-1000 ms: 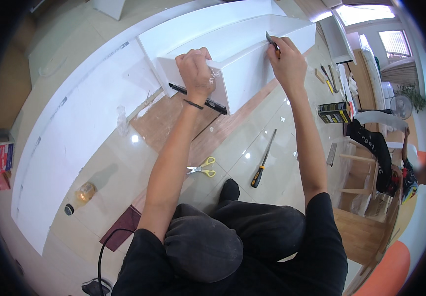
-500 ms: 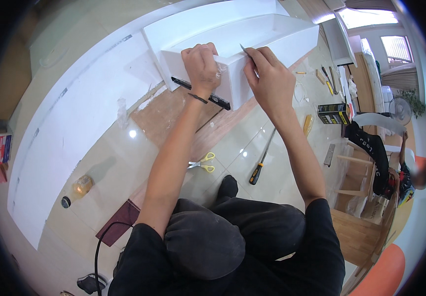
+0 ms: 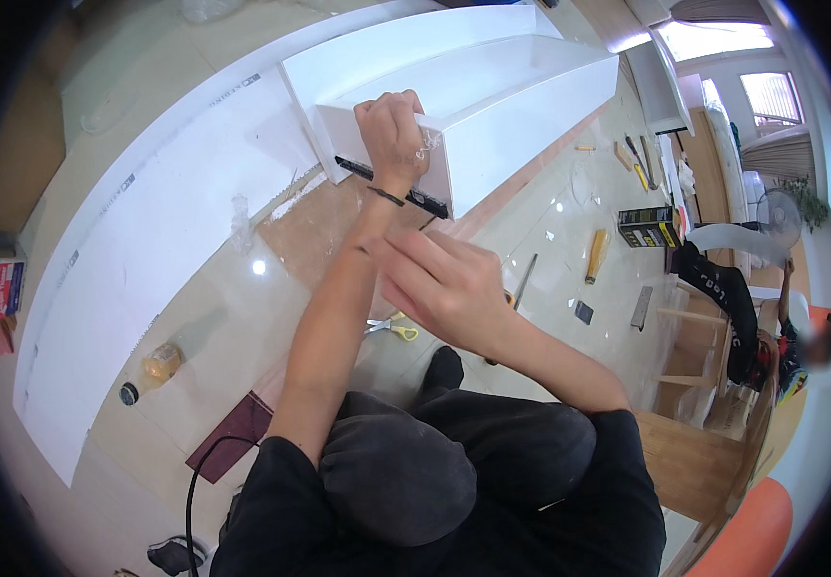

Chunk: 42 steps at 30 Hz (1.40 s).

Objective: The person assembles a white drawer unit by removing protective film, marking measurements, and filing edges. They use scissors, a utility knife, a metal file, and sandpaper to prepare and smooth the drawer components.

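A long white drawer-like box [image 3: 540, 108] stands ahead of me, with a black drawer runner [image 3: 430, 203] along the bottom of its near end. My left hand [image 3: 393, 142] is closed over the top edge of that end, and scraps of clear film show beside its knuckles. Lower down, my right hand [image 3: 446, 287] is pinched closed, its fingertips at my left forearm. A small dark mark shows at the fingertips; what the fingers hold, if anything, I cannot make out. Yellow-handled scissors [image 3: 404, 333] lie on the floor, partly behind my right hand.
A long white panel [image 3: 146, 240] lies at left, near a bottle [image 3: 161, 363]. A file [image 3: 526, 279] lies partly hidden under my right hand. A wooden handle [image 3: 596, 256], a dark can [image 3: 649, 227] and several tools are at right. A person [image 3: 723, 298] is at the far right.
My right hand has come from the box's top edge down and left to my left forearm. The thin grey pointed piece in its fingers no longer shows clearly. My left hand stays put.
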Each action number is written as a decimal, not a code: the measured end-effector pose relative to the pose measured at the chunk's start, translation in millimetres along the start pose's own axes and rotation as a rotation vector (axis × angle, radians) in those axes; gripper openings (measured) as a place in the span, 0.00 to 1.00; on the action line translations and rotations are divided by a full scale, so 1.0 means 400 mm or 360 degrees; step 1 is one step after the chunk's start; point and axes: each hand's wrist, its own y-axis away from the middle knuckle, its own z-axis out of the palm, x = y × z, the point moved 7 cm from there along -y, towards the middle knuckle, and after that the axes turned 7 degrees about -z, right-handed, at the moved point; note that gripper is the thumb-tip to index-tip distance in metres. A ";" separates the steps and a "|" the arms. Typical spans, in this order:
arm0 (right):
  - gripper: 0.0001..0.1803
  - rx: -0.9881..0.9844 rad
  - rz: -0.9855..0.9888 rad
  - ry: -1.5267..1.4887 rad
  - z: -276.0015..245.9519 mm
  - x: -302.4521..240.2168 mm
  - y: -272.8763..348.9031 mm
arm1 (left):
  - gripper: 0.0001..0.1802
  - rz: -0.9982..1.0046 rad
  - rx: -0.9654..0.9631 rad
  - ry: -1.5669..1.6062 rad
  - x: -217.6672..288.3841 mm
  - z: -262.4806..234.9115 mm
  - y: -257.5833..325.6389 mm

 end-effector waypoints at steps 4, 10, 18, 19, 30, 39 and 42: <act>0.24 -0.0006 0.0237 -0.0061 -0.008 0.061 0.168 | 0.19 0.0056 -0.0007 -0.0062 0.010 0.002 0.005; 0.10 0.0468 0.1366 -0.0133 -0.053 0.309 0.402 | 0.23 0.0011 -0.0125 0.0035 0.030 0.010 0.040; 0.14 0.1126 0.1560 -0.0861 0.022 0.408 0.419 | 0.21 0.0140 -0.0281 0.0064 0.086 0.032 0.156; 0.14 0.1212 0.1649 -0.0868 0.036 0.395 0.434 | 0.20 0.0179 -0.0296 0.0061 0.091 0.035 0.174; 0.17 0.1614 0.2427 -0.0721 0.195 0.300 0.617 | 0.15 0.0287 -0.0683 -0.0193 0.070 0.097 0.391; 0.15 0.1908 0.2245 -0.1063 0.246 0.289 0.670 | 0.13 0.0370 -0.0852 -0.0419 0.037 0.114 0.468; 0.14 0.1985 0.2245 -0.1048 0.264 0.294 0.682 | 0.13 0.0393 -0.0913 -0.0465 0.029 0.117 0.481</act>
